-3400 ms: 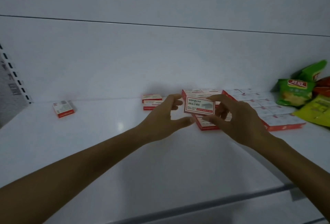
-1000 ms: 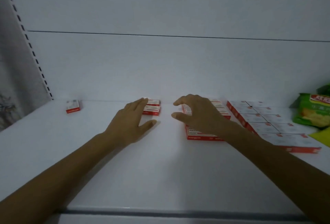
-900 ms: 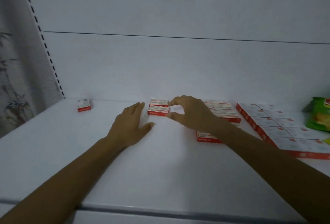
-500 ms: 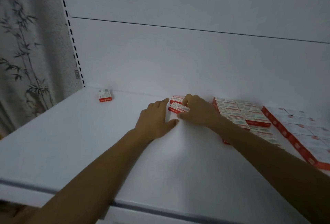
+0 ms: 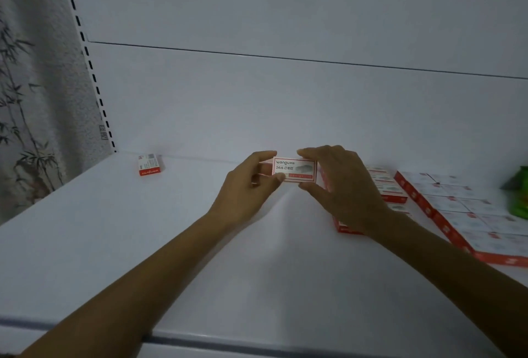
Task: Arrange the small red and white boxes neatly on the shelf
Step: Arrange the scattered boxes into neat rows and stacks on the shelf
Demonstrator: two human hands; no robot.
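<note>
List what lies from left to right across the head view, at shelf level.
bamboo-print wall covering → lone small red and white box → left hand → red and white box held up → right hand → flat block of red and white boxes → green snack packet

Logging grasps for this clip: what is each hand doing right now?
Left hand: pinching the staple box at its left end.
Right hand: gripping the same box's right end.

Arms outstretched, left hand point(image 5: 244, 186), right hand point(image 5: 345, 189), fingers point(image 5: 310, 153) pinching

On shelf point(image 5: 114, 243): lone box point(image 5: 149, 165) left — box rows point(image 5: 463, 206) right.
</note>
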